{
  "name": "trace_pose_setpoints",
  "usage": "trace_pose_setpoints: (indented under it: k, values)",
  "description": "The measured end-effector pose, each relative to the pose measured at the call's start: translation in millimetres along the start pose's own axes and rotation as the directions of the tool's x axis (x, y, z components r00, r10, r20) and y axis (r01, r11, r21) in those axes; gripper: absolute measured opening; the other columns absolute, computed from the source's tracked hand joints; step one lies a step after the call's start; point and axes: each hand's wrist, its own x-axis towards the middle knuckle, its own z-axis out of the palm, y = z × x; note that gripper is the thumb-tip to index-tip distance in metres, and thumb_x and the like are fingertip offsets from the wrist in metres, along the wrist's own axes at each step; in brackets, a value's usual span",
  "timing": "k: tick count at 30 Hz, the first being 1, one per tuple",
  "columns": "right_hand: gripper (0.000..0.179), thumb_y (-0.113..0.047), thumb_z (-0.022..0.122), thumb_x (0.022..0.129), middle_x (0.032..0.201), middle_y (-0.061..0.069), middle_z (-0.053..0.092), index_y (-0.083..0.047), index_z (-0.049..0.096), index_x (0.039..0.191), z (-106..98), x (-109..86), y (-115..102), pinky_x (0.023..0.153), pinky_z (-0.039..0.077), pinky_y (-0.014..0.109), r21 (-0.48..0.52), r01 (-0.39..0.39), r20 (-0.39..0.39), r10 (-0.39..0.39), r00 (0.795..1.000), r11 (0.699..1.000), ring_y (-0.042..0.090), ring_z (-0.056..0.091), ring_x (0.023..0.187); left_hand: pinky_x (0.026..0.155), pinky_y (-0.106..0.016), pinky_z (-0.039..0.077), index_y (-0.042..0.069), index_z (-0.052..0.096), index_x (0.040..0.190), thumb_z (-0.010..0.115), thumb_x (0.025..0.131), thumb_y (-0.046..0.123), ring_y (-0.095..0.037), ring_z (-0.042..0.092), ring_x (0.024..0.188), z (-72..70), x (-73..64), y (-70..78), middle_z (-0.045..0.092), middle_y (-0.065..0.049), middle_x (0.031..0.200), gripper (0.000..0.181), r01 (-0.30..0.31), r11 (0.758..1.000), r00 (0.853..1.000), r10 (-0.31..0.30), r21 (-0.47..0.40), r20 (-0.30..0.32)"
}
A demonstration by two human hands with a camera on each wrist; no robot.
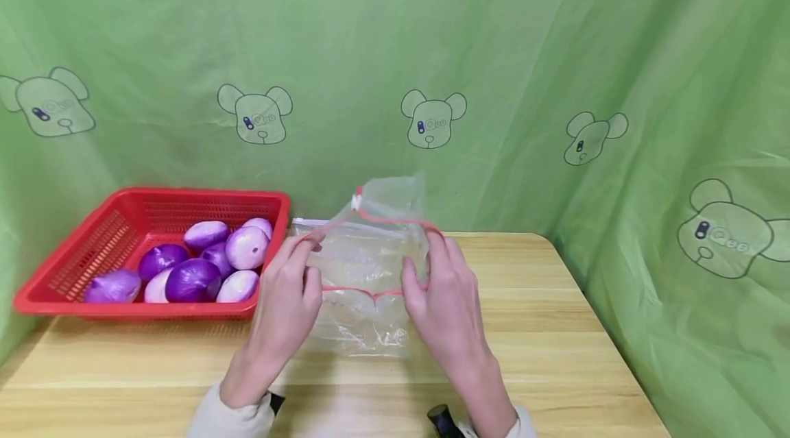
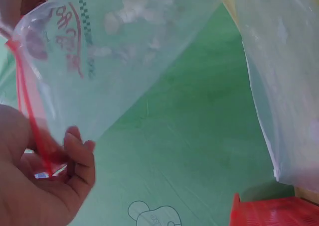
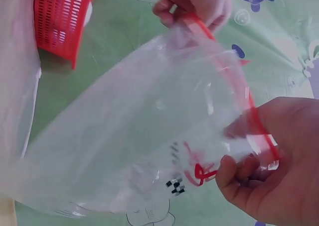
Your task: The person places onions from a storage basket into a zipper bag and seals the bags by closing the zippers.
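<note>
A clear zip bag (image 1: pixel 395 197) with a red zip strip hangs between my two hands, its mouth spread wide. My left hand (image 1: pixel 280 297) grips the left side of the mouth; in the left wrist view its fingers (image 2: pixel 79 161) curl at the red strip (image 2: pixel 32 116). On the opposite side my right hand (image 1: pixel 447 294) holds the rim, thumb inside the mouth in the head view. Red lettering and a black checker pattern (image 3: pixel 175 186) show on the bag in the right wrist view. A white slider (image 1: pixel 356 202) sits on the strip at the far side.
Behind and below lies another clear bag (image 2: pixel 284 81) with a white zip edge. To the left stands a red basket (image 1: pixel 55 280) holding several purple onions (image 1: pixel 193 280). A wooden table (image 1: pixel 555 342) lies underneath, and a green curtain (image 1: pixel 345 33) hangs around it.
</note>
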Motion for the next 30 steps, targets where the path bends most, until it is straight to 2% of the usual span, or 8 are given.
trace_pose_setpoints:
  k: [6, 9, 11, 14, 18, 20, 24, 30]
  values:
    - [0.090, 0.017, 0.061, 0.075, 0.096, 0.008, 0.059, -0.015, 0.035, 0.155, -6.2, 0.6, 3.5, 0.045, 0.041, 0.022, -0.006, -0.024, 0.078, 0.025, 0.997, 1.000, 0.011, 0.038, 0.057, 0.055, -0.031, 0.048, 0.000, 0.071, 0.104, 0.053, 0.079, -0.004, -0.017, 0.056, 0.065, -4.4, 1.8, 0.4, 0.067, -0.009, 0.096, 0.031, 0.042, 0.995, 0.997, -0.047, 0.088, 0.058]
    - [0.090, 0.016, 0.061, 0.073, 0.089, 0.004, 0.057, -0.017, 0.039, 0.153, -9.1, 0.6, 4.3, 0.043, 0.036, 0.022, -0.046, -0.015, 0.097, 0.020, 0.995, 0.999, 0.009, 0.033, 0.054, 0.055, -0.032, 0.048, 0.002, 0.073, 0.104, 0.055, 0.077, -0.003, -0.015, 0.055, 0.064, -7.1, 2.8, 0.2, 0.068, -0.008, 0.093, 0.033, 0.061, 0.994, 0.995, -0.068, 0.092, 0.075]
    - [0.086, 0.015, 0.061, 0.072, 0.078, 0.002, 0.048, -0.016, 0.045, 0.150, -11.8, 0.5, 4.4, 0.044, 0.034, 0.023, -0.084, -0.002, 0.094, 0.010, 0.996, 0.996, 0.010, 0.032, 0.055, 0.058, -0.032, 0.047, 0.003, 0.073, 0.105, 0.056, 0.076, -0.003, -0.014, 0.055, 0.065, -8.5, 2.9, 0.8, 0.069, -0.007, 0.097, 0.034, 0.060, 0.995, 0.992, -0.069, 0.085, 0.107]
    - [0.080, 0.016, 0.060, 0.070, 0.090, 0.007, 0.052, -0.014, 0.054, 0.143, -16.4, 0.4, 3.6, 0.046, 0.037, 0.022, -0.078, 0.005, 0.067, 0.000, 0.998, 0.997, 0.010, 0.037, 0.058, 0.061, -0.031, 0.050, 0.004, 0.071, 0.109, 0.057, 0.077, -0.005, -0.012, 0.059, 0.071, -9.0, 2.2, 2.8, 0.068, -0.006, 0.108, 0.037, 0.040, 0.998, 0.981, -0.049, 0.050, 0.187]
    - [0.075, 0.020, 0.058, 0.069, 0.134, 0.010, 0.051, -0.010, 0.059, 0.137, -21.6, 2.2, 3.4, 0.047, 0.041, 0.020, -0.028, 0.013, 0.055, -0.011, 0.998, 1.000, 0.010, 0.044, 0.062, 0.067, -0.030, 0.054, 0.004, 0.070, 0.116, 0.058, 0.077, -0.008, -0.015, 0.066, 0.085, -7.8, 0.5, 3.7, 0.065, -0.006, 0.120, 0.043, 0.019, 1.000, 0.955, -0.016, -0.007, 0.295]
    - [0.070, 0.020, 0.057, 0.069, 0.146, 0.007, 0.047, -0.007, 0.060, 0.134, -22.6, 3.4, 4.8, 0.045, 0.039, 0.019, -0.023, 0.029, 0.073, -0.027, 0.997, 0.999, 0.008, 0.040, 0.057, 0.067, -0.030, 0.054, 0.004, 0.070, 0.117, 0.059, 0.077, -0.008, -0.016, 0.065, 0.085, -6.8, -0.2, 2.3, 0.065, -0.006, 0.123, 0.044, 0.007, 1.000, 0.943, -0.001, -0.014, 0.333]
    - [0.065, 0.017, 0.057, 0.072, 0.153, 0.003, 0.044, -0.001, 0.057, 0.135, -21.6, 4.5, 9.1, 0.043, 0.036, 0.019, -0.033, 0.029, 0.147, -0.024, 0.989, 0.999, 0.004, 0.031, 0.048, 0.065, -0.028, 0.053, 0.004, 0.070, 0.116, 0.061, 0.077, -0.007, -0.014, 0.062, 0.079, -3.7, -1.2, -3.2, 0.066, -0.006, 0.119, 0.042, 0.007, 1.000, 0.912, -0.007, 0.001, 0.409]
    - [0.062, 0.002, 0.065, 0.083, 0.154, 0.004, 0.040, -0.003, 0.049, 0.142, -20.6, 4.5, 13.6, 0.049, 0.042, 0.020, -0.044, -0.022, 0.325, 0.035, 0.945, 0.999, 0.003, 0.041, 0.051, 0.071, -0.029, 0.054, 0.001, 0.069, 0.116, 0.062, 0.078, -0.005, -0.015, 0.063, 0.083, 5.6, -5.4, -15.0, 0.068, -0.008, 0.113, 0.040, 0.053, 0.998, 0.830, -0.062, 0.033, 0.555]
